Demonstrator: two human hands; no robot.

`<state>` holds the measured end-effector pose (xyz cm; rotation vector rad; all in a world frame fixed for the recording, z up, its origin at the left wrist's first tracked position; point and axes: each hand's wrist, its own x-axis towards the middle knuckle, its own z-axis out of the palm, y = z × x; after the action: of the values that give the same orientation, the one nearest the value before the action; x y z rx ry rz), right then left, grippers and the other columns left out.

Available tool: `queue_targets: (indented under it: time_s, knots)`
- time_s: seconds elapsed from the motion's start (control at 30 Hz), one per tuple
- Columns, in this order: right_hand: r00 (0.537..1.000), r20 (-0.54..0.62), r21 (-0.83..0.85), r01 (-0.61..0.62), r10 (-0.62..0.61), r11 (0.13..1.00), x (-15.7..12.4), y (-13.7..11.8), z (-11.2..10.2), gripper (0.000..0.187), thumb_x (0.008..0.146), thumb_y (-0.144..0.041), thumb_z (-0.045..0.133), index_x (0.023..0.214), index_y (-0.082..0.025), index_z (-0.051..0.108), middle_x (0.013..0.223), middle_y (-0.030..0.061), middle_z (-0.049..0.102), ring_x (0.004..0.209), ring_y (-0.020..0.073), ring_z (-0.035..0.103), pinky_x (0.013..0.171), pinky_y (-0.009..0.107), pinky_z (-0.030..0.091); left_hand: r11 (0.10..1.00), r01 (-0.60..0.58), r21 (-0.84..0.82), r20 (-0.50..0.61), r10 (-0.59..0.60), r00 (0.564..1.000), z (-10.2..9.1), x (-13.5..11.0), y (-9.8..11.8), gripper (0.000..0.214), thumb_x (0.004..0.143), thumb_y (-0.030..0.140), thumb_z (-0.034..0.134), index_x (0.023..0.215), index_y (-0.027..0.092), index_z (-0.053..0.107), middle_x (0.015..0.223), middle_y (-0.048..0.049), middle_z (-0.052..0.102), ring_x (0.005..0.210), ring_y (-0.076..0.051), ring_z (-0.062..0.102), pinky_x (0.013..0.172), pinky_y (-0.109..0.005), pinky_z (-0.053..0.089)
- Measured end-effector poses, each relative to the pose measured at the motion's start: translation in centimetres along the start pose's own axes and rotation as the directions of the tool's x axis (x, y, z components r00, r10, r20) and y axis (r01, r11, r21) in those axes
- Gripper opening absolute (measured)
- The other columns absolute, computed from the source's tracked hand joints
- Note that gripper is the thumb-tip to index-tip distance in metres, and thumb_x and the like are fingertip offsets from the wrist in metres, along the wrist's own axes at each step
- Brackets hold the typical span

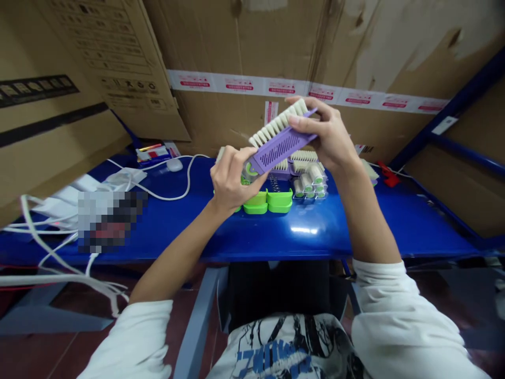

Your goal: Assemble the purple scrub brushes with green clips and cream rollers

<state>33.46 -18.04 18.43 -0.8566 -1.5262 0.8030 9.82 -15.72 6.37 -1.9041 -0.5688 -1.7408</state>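
Observation:
A purple brush [282, 150] with rows of cream bristles is tilted above the desk, its right end higher. My right hand [325, 129] grips that upper end, with fingers over the bristles. At the lower end, where a green round part shows, my left hand [234, 176] is closed around the brush. Bright green plastic caps [268, 202] stand on the desk just below my left hand. Behind them lie dark coil springs [274, 183] and more purple brushes [303, 157]. Clear cylinders with green ends [311, 181] are stacked to the right of the caps.
The blue desk [323, 226] backs onto tall cardboard [244, 47]. White cables [189, 184] and a power strip [55, 202] lie on the left, beside a blurred-out object [110, 218]. On the right are a red item [389, 176] and a blue metal frame [467, 147].

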Motion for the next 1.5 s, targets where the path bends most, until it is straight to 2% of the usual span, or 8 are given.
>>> queue_targets:
  time_s: [0.27, 0.6, 0.77, 0.93, 1.1, 1.23, 1.37, 1.5]
  knots:
    - [0.977, -0.042, -0.234, 0.192, -0.207, 0.953, -5.6, 2.3, -3.0, 0.057, 0.078, -0.063, 0.101, 0.125, -0.036, 0.083, 0.105, -0.0014, 0.075, 0.095, 0.0196, 0.071, 0.084, 0.036, 0.065, 0.998, -0.05, -0.045, 0.001, 0.051, 0.999, 0.6, 0.7, 3.1, 0.054, 0.079, 0.025, 0.067, 0.133, 0.024, 0.062, 0.113, -0.007, 0.078, 0.098, -0.028, 0.08, 0.078, -0.04, 0.064]
    - [0.936, -0.292, -0.001, 0.205, -0.196, 0.979, -6.1, 7.1, -6.5, 0.055, 0.074, -0.059, 0.095, 0.123, -0.038, 0.082, 0.103, -0.0007, 0.071, 0.093, 0.0228, 0.069, 0.085, 0.041, 0.063, 0.968, -0.236, -0.081, 0.046, 0.24, 0.97, 0.3, 0.6, 2.9, 0.036, 0.083, 0.008, 0.065, 0.117, 0.021, 0.068, 0.1, -0.0037, 0.081, 0.082, -0.018, 0.078, 0.069, -0.029, 0.057]
    - [0.87, -0.427, -0.022, 0.263, -0.246, 0.965, -6.2, 9.1, -9.0, 0.057, 0.074, -0.061, 0.093, 0.124, -0.038, 0.079, 0.105, 0.0029, 0.069, 0.095, 0.0271, 0.07, 0.089, 0.047, 0.065, 0.769, -0.567, -0.294, 0.113, 0.617, 0.778, 1.1, -0.8, 7.0, 0.014, 0.099, 0.018, 0.064, 0.086, 0.022, 0.068, 0.076, 0.001, 0.067, 0.065, -0.013, 0.063, 0.059, -0.028, 0.048]
    - [0.889, -0.405, -0.014, 0.23, -0.216, 0.973, -6.6, 8.9, -8.2, 0.059, 0.081, -0.07, 0.081, 0.129, -0.036, 0.074, 0.108, 0.0058, 0.068, 0.099, 0.03, 0.071, 0.089, 0.05, 0.066, 0.715, -0.576, -0.396, 0.286, 0.693, 0.662, 1.3, -2.6, 9.5, 0.034, 0.11, 0.032, 0.075, 0.078, 0.021, 0.067, 0.073, 0.0013, 0.065, 0.072, -0.015, 0.067, 0.062, -0.029, 0.046]
    - [0.881, -0.448, 0.075, 0.205, -0.151, 0.976, -7.1, 7.9, -6.7, 0.065, 0.071, -0.071, 0.089, 0.125, -0.036, 0.077, 0.102, 0.0035, 0.067, 0.095, 0.0273, 0.069, 0.094, 0.048, 0.068, 0.698, -0.559, -0.447, 0.408, 0.716, 0.567, 2.2, -4.0, 10.0, 0.062, 0.113, 0.072, 0.062, 0.111, 0.013, 0.082, 0.096, -0.0077, 0.079, 0.091, -0.02, 0.073, 0.083, -0.033, 0.055]
    - [0.902, -0.411, 0.147, 0.212, -0.136, 0.966, -7.3, 7.8, -6.5, 0.061, 0.072, -0.065, 0.092, 0.124, -0.036, 0.077, 0.102, 0.0013, 0.067, 0.095, 0.024, 0.07, 0.093, 0.043, 0.067, 0.747, -0.512, -0.424, 0.56, 0.661, 0.499, 2.8, -5.0, 9.8, 0.083, 0.111, 0.082, 0.051, 0.142, 0.009, 0.076, 0.108, -0.0128, 0.082, 0.1, -0.026, 0.075, 0.093, -0.04, 0.056]
    - [0.933, -0.346, 0.184, 0.168, -0.097, 0.968, -7.4, 7.9, -6.5, 0.054, 0.079, -0.06, 0.086, 0.125, -0.036, 0.073, 0.105, 0.0013, 0.067, 0.094, 0.023, 0.071, 0.085, 0.04, 0.067, 0.783, -0.452, -0.428, 0.554, 0.622, 0.553, 2.6, -4.7, 9.5, 0.082, 0.113, 0.077, 0.053, 0.151, 0.006, 0.07, 0.124, -0.0168, 0.082, 0.116, -0.03, 0.075, 0.103, -0.044, 0.057]
    - [0.963, -0.266, 0.3, 0.051, 0.032, 0.953, -7.6, 7.7, -5.9, 0.052, 0.082, -0.067, 0.077, 0.119, -0.032, 0.068, 0.107, 0.0037, 0.071, 0.094, 0.0249, 0.074, 0.08, 0.04, 0.067, 0.808, -0.393, -0.439, 0.257, 0.532, 0.807, 1.2, -2.4, 8.8, 0.04, 0.115, 0.045, 0.067, 0.144, 0.018, 0.071, 0.133, -0.0134, 0.08, 0.121, -0.026, 0.074, 0.105, -0.04, 0.061]
